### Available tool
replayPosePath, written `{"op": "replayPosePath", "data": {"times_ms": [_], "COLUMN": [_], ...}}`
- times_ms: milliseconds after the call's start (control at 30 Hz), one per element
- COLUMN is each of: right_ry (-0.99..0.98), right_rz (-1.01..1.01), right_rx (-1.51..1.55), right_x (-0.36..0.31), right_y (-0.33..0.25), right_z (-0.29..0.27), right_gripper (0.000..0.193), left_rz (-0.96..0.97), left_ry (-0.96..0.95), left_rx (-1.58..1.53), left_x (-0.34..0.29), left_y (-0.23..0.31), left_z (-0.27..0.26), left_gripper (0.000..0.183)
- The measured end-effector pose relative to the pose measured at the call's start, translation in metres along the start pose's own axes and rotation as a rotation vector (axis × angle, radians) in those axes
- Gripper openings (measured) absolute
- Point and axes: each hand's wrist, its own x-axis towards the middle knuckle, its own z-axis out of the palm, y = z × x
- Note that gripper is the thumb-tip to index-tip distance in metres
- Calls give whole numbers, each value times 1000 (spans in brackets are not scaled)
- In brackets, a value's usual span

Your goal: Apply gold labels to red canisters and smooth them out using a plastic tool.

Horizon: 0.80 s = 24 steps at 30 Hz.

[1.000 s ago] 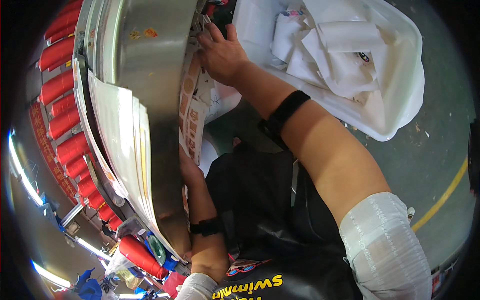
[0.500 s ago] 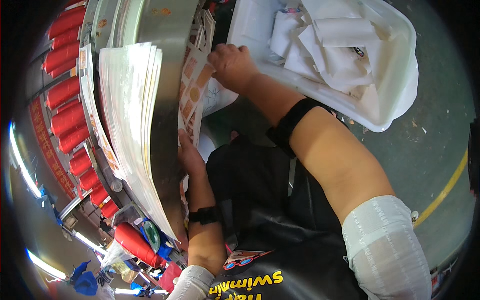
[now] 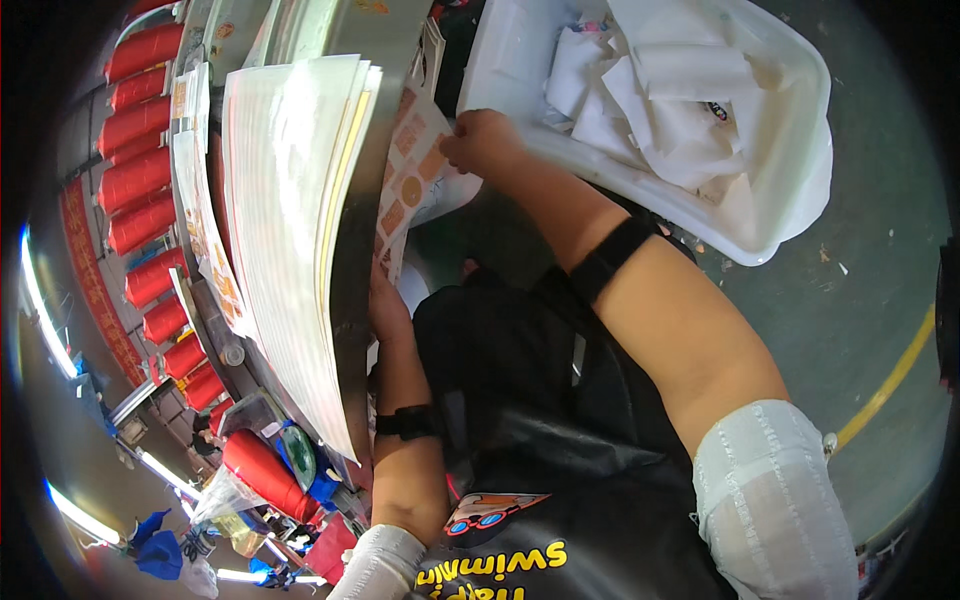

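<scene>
My right hand [image 3: 486, 143] pinches the edge of a printed sheet [image 3: 408, 165] with orange and brown patches, beside the workbench edge. The sheet bends away from the bench, and its pale underside shows near my fingers. Lower down, my left hand [image 3: 390, 308] is at the sheet's near end, against the bench side; its fingers are mostly hidden. On the bench, a thick stack of white sheets [image 3: 285, 190] fans out beside both hands. More folded sheets [image 3: 430, 60] stand partly hidden beyond the printed one.
A white plastic tub [image 3: 640, 185] holding crumpled white paper stands on the green floor [image 3: 870, 270] at the right. Red thread cones [image 3: 140, 130] line the far left. A black apron [image 3: 540, 400] covers my lap. The metal bench [image 3: 352, 290] runs along my left.
My right hand has drawn the printed sheet slightly right and nearer, bending it further out. My left hand has slipped further out of sight. The view has shifted, so the stack appears further right.
</scene>
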Motion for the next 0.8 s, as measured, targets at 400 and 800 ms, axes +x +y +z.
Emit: {"op": "replayPosePath", "data": {"times_ms": [400, 800], "right_ry": [-272, -325], "right_rz": [350, 328], "right_rx": [877, 1103], "right_x": [-140, -144], "right_y": [3, 3], "right_z": [-40, -60], "right_gripper": [33, 78], "left_rz": [619, 698], "left_ry": [-300, -440], "left_rx": [466, 531], "left_x": [-54, -52], "left_y": [-10, -12], "left_z": [8, -5], "left_gripper": [40, 58]}}
